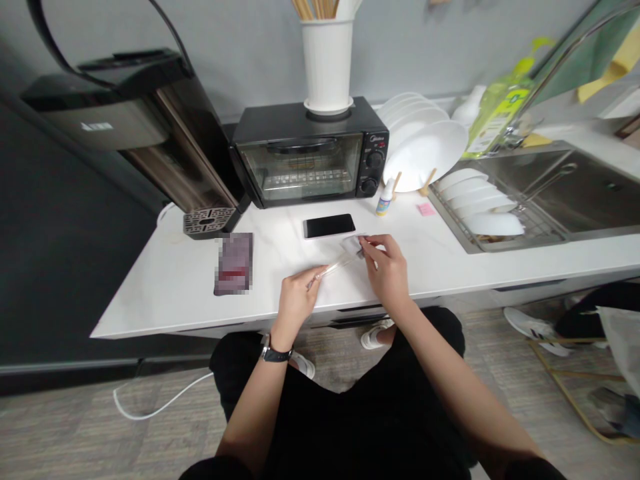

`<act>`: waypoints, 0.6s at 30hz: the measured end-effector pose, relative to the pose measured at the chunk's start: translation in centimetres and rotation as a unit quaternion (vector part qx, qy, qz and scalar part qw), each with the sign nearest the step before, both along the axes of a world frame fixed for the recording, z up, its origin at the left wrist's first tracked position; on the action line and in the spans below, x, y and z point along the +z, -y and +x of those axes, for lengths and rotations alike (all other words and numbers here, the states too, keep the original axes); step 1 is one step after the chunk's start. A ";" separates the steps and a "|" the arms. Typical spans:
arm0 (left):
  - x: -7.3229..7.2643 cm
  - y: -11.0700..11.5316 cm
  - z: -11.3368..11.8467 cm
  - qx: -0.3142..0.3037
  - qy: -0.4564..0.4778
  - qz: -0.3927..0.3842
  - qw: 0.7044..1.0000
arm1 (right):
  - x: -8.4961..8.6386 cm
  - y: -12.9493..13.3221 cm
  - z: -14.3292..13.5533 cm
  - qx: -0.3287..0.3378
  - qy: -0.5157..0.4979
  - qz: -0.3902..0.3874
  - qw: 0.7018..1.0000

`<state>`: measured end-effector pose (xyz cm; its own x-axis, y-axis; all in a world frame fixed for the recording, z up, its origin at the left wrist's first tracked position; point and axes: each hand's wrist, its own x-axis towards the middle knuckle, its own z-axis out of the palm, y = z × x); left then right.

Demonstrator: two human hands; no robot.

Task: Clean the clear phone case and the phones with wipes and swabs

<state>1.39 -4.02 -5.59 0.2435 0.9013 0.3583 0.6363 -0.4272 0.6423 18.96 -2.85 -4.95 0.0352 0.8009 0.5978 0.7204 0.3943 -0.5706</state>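
Observation:
A clear, thin piece that looks like a phone case is held between my two hands above the counter. My left hand is closed on its left end, thumb and fingers pinched together. At the other end, the fingers of my right hand are pinched around its edge, beside a whitish translucent bit. Just behind them a black-screened phone lies flat. A small white bottle with a blue and yellow label stands behind my right hand, and a pink packet lies to its right.
A purple pouch lies left on the white counter. Behind stand a water dispenser, a toaster oven bearing a white cup, and upright plates. At right is a sink.

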 end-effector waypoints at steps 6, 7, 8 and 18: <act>-0.6 -0.3 -0.5 0.030 -0.055 0.016 0.998 | 0.5 2.6 -4.6 0.067 0.049 -0.028 0.996; -0.8 -0.4 -0.7 0.034 -0.059 0.017 0.998 | 0.5 2.9 -5.2 0.086 0.058 -0.032 0.994; -0.9 -0.4 -0.8 0.037 -0.064 0.019 0.997 | 0.6 3.2 -5.5 0.105 0.065 -0.033 0.992; -0.4 -0.2 -0.8 0.014 -0.052 0.017 0.998 | -0.3 1.7 -1.2 0.184 0.076 -0.009 0.980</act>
